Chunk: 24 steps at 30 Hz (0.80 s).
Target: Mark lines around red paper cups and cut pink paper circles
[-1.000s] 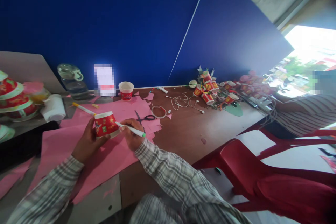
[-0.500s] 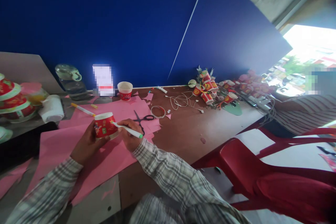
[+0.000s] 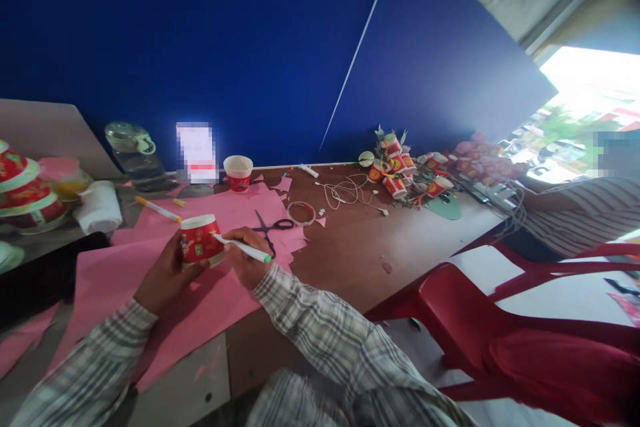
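Note:
My left hand is closed around the lower left side of a red paper cup with a white rim and small printed figures. Held upright, the cup is over sheets of pink paper. Between the fingers of my right hand is a white marker pen with a green end. Its tip meets the right side of the cup, or nearly so; contact is too small to tell. Black scissors lie just beyond my right hand. A yellow-capped marker rests behind the cup.
A second red cup, a lit phone and a water bottle stand by the blue partition. Tape roll, white cable and clustered cups lie rightward. A red chair and another person's striped sleeve are right.
Hardly anything differs. The cup and the marker pen's green end have shifted very slightly; both hands keep their holds.

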Each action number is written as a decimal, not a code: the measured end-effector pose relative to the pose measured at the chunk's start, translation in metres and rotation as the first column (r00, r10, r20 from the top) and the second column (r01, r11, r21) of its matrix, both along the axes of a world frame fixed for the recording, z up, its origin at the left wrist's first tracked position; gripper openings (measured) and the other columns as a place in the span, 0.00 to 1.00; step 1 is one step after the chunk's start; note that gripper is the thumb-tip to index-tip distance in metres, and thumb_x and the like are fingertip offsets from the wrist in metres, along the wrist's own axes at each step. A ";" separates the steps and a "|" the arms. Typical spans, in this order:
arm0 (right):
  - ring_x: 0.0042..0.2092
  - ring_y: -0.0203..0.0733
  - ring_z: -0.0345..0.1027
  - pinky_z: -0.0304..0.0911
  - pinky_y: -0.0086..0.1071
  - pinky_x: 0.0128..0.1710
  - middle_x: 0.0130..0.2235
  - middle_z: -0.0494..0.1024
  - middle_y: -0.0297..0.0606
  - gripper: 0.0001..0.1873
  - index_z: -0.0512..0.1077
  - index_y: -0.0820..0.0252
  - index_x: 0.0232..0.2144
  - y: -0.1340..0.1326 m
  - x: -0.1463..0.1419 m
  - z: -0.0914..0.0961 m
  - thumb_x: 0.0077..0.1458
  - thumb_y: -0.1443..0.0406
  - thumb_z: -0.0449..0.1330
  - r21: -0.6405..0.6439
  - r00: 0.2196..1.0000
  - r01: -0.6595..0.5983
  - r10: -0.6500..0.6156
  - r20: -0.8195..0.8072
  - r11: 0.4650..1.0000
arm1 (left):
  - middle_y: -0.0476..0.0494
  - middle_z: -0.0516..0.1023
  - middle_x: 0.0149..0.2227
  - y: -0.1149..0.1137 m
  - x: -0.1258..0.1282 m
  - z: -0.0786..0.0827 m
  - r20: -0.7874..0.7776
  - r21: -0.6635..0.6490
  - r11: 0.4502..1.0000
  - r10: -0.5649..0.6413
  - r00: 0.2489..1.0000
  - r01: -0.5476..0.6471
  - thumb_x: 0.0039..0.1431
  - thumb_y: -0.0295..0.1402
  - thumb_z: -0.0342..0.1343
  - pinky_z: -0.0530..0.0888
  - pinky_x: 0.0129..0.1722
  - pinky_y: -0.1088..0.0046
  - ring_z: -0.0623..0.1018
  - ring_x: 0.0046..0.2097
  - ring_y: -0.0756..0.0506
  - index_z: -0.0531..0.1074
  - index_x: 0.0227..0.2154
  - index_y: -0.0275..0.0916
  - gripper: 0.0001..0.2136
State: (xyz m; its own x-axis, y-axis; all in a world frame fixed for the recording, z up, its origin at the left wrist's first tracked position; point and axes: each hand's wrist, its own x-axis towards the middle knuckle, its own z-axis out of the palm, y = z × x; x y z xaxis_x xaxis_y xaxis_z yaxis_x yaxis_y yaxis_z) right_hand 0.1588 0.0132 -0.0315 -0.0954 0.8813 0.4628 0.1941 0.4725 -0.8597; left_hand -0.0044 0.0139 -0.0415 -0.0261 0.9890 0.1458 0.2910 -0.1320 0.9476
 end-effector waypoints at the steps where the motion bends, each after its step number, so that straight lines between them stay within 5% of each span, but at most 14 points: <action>1: 0.31 0.35 0.69 0.66 0.26 0.33 0.32 0.77 0.40 0.11 0.73 0.65 0.35 0.000 0.000 0.000 0.54 0.65 0.53 0.002 1.000 0.003 -0.003 -0.004 1.000 | 0.41 0.72 0.39 0.000 0.000 0.000 -0.001 -0.001 1.000 -0.001 1.000 0.001 0.31 0.46 0.57 0.70 0.39 0.61 0.72 0.39 0.43 0.60 0.44 0.40 0.33; 24: 0.32 0.35 0.69 0.66 0.26 0.34 0.32 0.76 0.40 0.12 0.73 0.65 0.37 0.001 -0.001 -0.003 0.54 0.65 0.53 -0.026 1.000 -0.020 0.020 -0.006 0.999 | 0.42 0.73 0.38 -0.002 0.002 0.004 -0.046 0.005 1.000 0.012 0.999 -0.011 0.32 0.46 0.56 0.70 0.38 0.62 0.73 0.38 0.43 0.60 0.44 0.39 0.32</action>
State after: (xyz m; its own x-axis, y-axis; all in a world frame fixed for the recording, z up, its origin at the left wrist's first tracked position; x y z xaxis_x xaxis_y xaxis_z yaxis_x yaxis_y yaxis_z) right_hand 0.1574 0.0137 -0.0342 -0.1106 0.8908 0.4407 0.1794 0.4540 -0.8727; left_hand -0.0026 0.0120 -0.0375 -0.0305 0.9880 0.1513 0.3361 -0.1324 0.9325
